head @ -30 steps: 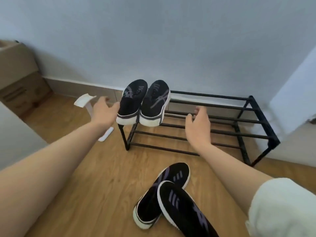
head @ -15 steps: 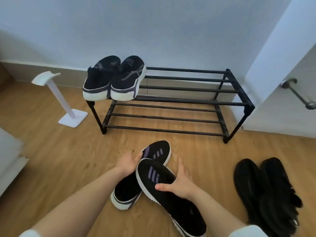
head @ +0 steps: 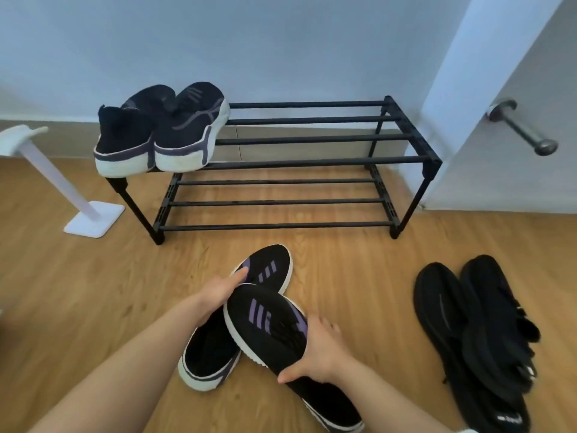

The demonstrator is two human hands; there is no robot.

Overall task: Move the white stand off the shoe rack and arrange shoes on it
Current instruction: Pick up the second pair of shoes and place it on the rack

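The right hand (head: pixel 318 354) gripped the upper striped shoe (head: pixel 274 323); the left hand (head: pixel 221 290) lay on the lower one (head: pixel 265 270), its grip unclear. One pair (head: pixel 159 132) sat on the rack (head: pixel 312 160), left end. The stand (head: pixel 90 217) stood on the floor beside it.

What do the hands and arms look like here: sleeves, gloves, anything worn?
Both hands, left and right, are bare: no gloves, and no rings or watch can be seen. Forearms are uncovered. A bit of white sleeve shows at the bottom edge on the right arm; no sleeve is visible on the left.
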